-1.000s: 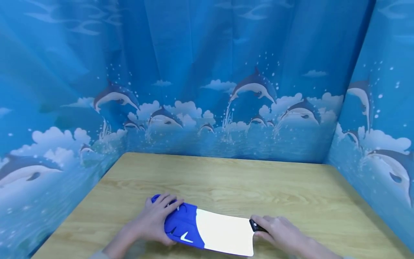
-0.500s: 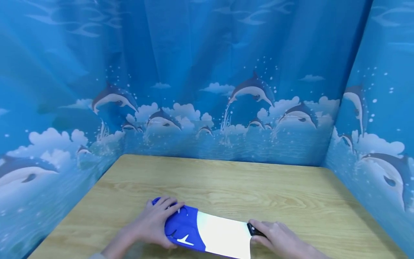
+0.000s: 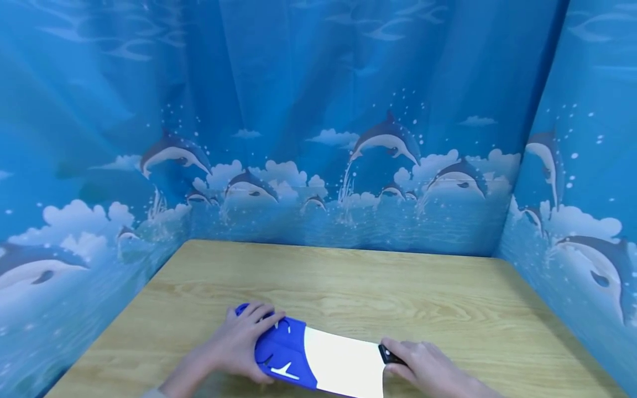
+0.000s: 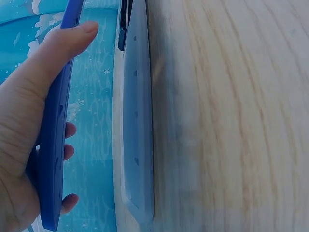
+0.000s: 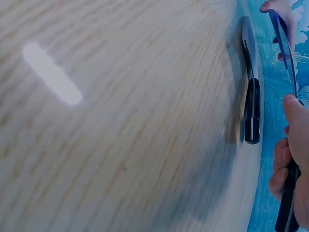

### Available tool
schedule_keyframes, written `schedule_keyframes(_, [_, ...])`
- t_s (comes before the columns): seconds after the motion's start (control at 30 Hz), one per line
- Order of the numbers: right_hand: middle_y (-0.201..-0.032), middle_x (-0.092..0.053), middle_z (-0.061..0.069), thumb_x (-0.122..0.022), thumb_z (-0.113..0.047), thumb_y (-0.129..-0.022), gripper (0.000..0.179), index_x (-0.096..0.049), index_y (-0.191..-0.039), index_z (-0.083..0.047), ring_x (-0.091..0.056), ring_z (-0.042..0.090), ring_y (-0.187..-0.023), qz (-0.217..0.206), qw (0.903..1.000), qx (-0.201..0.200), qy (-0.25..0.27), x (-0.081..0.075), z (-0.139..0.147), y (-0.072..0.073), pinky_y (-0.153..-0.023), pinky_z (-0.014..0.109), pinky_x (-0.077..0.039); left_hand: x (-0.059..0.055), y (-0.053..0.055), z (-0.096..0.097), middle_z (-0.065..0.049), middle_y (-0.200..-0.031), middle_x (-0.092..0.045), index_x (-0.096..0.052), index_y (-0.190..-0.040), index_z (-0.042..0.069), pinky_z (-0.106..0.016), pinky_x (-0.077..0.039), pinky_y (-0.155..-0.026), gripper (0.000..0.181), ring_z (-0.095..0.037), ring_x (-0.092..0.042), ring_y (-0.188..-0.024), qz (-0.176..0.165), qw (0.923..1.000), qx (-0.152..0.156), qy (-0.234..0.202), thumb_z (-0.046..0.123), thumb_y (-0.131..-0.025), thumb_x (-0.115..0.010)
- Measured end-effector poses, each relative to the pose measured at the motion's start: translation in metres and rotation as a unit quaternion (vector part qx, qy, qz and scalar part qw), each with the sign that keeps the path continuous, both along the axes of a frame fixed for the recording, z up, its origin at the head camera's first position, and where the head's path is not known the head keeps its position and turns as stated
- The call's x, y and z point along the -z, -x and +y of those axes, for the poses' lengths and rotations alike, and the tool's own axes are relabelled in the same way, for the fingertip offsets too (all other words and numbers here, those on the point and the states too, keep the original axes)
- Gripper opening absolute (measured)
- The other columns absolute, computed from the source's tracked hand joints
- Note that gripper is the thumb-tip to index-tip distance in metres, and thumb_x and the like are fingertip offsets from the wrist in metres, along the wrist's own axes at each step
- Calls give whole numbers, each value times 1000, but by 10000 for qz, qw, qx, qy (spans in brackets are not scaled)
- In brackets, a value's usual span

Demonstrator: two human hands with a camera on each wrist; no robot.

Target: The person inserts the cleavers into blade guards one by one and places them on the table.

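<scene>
A cleaver spans the front of the table between both hands. In the head view its broad blade (image 3: 343,359) glares bright white, and its far end is inside a blue sheath (image 3: 281,354) with small cut-outs. My left hand (image 3: 239,342) grips the sheath, thumb on one side and fingers on the other, as the left wrist view also shows. My right hand (image 3: 423,362) holds the black handle (image 3: 390,355), its thumb up near the blade. The handle's butt (image 5: 288,212) sticks out below the fist in the right wrist view.
A second long thing with a black handle (image 5: 252,111) and a pale bluish, see-through covered part (image 4: 137,121) lies along the edge of the wood table (image 3: 348,287). Blue dolphin-print curtains (image 3: 298,110) stand behind and at both sides.
My right hand has come slightly left with the handle, and a little less blade shows outside the sheath. The left hand keeps its grip. The head view has shifted slightly.
</scene>
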State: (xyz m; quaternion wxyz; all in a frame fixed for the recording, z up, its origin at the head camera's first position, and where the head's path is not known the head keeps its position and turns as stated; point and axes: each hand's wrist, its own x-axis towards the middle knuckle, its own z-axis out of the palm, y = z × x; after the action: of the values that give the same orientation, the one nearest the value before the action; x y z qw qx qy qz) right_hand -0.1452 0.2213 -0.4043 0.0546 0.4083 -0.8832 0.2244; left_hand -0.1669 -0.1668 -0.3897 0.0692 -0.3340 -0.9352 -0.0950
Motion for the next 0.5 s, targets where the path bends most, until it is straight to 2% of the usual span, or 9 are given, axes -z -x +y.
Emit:
schedule_keyframes(0.1, [-79, -56, -13, -51, -30, -94, 32, -56, -114, -6, -43, -6, -62, -221, 9997, 23, -43, 0, 1, -1, -48, 14, -39, 1, -1, 0, -6, -129, -48, -43, -139, 24, -67, -36, -77, 102, -28, -41, -119, -60, 10000, 9, -11, 76, -54, -67])
schedule_keyframes(0.23, [-84, -61, -9, -47, -36, -95, 41, -55, -118, -3, -47, -5, -66, -790, 9965, 180, -181, -3, 2, -2, -51, 16, -42, 4, -2, 2, -5, -129, -49, -43, -138, 24, -65, -38, -76, 103, -26, -42, -118, 56, 10000, 25, -19, 78, -53, -66])
schedule_keyframes(0.3, [-88, -65, -4, -47, -38, -95, 45, -56, -119, -2, -49, -5, -69, -867, 9956, 277, -216, -4, 2, -3, -52, 17, -43, 3, -3, 4, -4, -129, -49, -44, -138, 24, -64, -38, -77, 103, -26, -42, -118, 64, 10000, -17, -59, 78, -53, -66])
schedule_keyframes(0.37, [-87, -64, -3, -48, -36, -94, 43, -56, -119, -1, -49, -5, -68, -657, 9974, 253, -126, -3, 0, -3, -51, 16, -42, 2, -2, 7, -5, -130, -48, -44, -138, 25, -65, -37, -78, 103, -26, -41, -119, -27, 9999, -75, -121, 78, -53, -66])
schedule_keyframes(0.5, [-82, -60, -7, -53, -29, -93, 32, -57, -112, -4, -44, -5, -65, 78, 9999, 88, 108, 0, -5, -3, -50, 13, -39, -1, 0, 10, -6, -132, -47, -42, -139, 26, -70, -33, -79, 101, -29, -39, -121, -245, 9995, -155, -121, 79, -55, -64])
